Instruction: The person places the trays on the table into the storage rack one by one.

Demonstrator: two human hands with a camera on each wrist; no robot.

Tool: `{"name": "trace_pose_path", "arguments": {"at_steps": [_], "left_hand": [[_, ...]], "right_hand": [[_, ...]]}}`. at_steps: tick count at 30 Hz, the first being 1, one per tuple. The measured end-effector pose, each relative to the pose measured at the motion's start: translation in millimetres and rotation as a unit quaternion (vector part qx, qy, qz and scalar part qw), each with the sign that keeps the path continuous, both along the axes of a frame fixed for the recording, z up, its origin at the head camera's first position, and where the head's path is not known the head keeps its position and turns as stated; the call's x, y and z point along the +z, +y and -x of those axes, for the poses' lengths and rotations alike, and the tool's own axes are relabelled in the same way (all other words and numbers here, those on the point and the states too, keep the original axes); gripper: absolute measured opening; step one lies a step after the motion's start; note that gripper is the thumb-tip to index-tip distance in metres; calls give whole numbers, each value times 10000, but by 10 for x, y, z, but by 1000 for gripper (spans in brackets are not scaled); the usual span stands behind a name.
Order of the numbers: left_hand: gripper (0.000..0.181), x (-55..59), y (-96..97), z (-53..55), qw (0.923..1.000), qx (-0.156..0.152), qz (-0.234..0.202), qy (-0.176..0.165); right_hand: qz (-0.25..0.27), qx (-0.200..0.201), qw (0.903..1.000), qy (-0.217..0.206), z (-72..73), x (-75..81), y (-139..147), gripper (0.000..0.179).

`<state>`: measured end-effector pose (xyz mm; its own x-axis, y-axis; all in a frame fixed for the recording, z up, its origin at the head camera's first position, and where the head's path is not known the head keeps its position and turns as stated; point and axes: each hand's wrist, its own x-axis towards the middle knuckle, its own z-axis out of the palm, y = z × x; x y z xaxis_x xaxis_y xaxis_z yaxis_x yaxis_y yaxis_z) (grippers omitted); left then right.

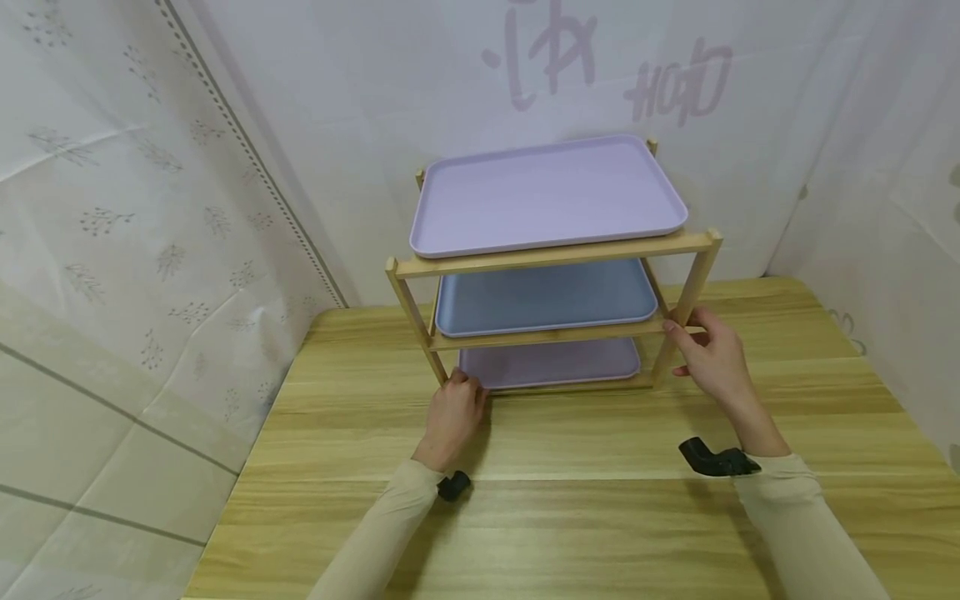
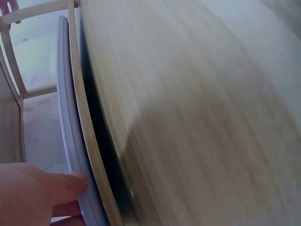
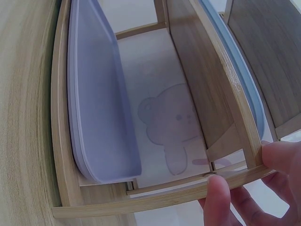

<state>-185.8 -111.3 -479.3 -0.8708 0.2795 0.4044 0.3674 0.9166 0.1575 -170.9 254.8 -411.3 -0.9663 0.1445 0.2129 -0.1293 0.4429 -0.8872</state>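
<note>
A three-tier wooden rack (image 1: 555,335) stands on the table, with a lilac tray (image 1: 551,196) on top, a blue tray (image 1: 547,296) in the middle and a second lilac tray (image 1: 551,362) at the bottom. My left hand (image 1: 452,417) grips the rack's lower left front corner. In the left wrist view its thumb (image 2: 70,187) lies against the bottom tray's rim; its other fingers are mostly hidden. At the right front post, level with the middle shelf, my right hand (image 1: 712,354) holds the rack between thumb and fingers.
The wood-grain table (image 1: 570,517) stretches in front and to both sides. A pale printed cloth (image 1: 360,100) hangs right behind the rack, and a patterned cloth (image 1: 150,250) hangs along the left. Black wrist mounts (image 1: 716,460) stick out beside the cuffs.
</note>
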Motion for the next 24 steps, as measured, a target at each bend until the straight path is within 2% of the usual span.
{"name": "trace_pose_path", "arguments": {"at_steps": [13,24], "left_hand": [[17,9,-8,43,9996,146,27,-249],[21,19,10,69,9996,168,170,-158]], "right_hand": [[36,89,10000,-23,-10,7,-8,40],[85,15,9999,-138,-10,8,-2,44]]}}
